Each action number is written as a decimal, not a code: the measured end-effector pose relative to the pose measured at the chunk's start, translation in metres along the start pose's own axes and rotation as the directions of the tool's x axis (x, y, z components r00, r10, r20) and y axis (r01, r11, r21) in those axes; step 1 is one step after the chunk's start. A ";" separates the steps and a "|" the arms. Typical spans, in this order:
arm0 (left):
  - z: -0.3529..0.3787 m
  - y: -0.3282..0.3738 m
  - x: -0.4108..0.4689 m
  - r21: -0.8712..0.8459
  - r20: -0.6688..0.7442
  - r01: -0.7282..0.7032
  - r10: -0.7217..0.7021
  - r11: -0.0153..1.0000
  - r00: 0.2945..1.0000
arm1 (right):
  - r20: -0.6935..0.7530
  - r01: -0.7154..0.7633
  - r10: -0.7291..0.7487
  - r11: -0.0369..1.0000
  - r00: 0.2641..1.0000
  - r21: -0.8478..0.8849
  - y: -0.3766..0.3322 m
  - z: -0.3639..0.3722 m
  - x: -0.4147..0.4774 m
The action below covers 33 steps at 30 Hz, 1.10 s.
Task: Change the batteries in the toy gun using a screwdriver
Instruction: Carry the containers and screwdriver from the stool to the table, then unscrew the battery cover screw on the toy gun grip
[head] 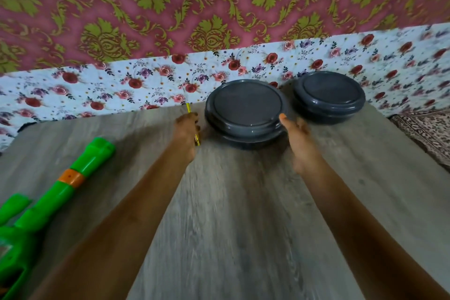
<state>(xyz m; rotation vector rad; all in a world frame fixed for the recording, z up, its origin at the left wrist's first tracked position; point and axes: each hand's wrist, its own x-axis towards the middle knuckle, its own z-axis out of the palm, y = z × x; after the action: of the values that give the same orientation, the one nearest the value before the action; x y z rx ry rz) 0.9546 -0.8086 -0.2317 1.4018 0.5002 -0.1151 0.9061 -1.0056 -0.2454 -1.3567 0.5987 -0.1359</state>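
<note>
A green toy gun [48, 192] with an orange band lies on the wooden table [233, 214] at the left edge, barrel pointing away from me. My left hand [186, 126] is closed around a thin yellow screwdriver [188, 107], just left of a dark grey lidded container [244, 111]. My right hand [295, 129] is at that container's right side, fingers apart and the thumb touching the lid's rim. No batteries are visible.
A second dark grey lidded container [328, 95] stands at the back right of the table. A floral cloth [97, 90] lies beyond the table's far edge, below a pink and gold patterned wall. A patterned rug [426, 129] shows at the right.
</note>
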 end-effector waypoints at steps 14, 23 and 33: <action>-0.080 -0.054 -0.133 0.154 0.133 -0.303 0.284 0.941 0.950 | 0.132 0.376 -0.368 0.926 0.921 -0.043 0.049 -0.001 -0.156; -0.180 -0.088 -0.282 0.295 0.056 -0.347 0.346 0.890 0.937 | 0.319 0.476 -0.417 0.869 0.851 -0.135 0.095 -0.050 -0.295; -0.276 -0.095 -0.309 0.385 -0.172 -0.387 0.477 0.838 0.862 | 0.449 0.481 -0.376 0.865 0.811 -0.144 0.127 -0.026 -0.351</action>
<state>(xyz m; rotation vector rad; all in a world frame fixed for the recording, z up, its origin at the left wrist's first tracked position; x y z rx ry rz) 0.5699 -0.6266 -0.2177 1.8540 0.3717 0.3808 0.5659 -0.8490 -0.2538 -1.6985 -0.0635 -0.1429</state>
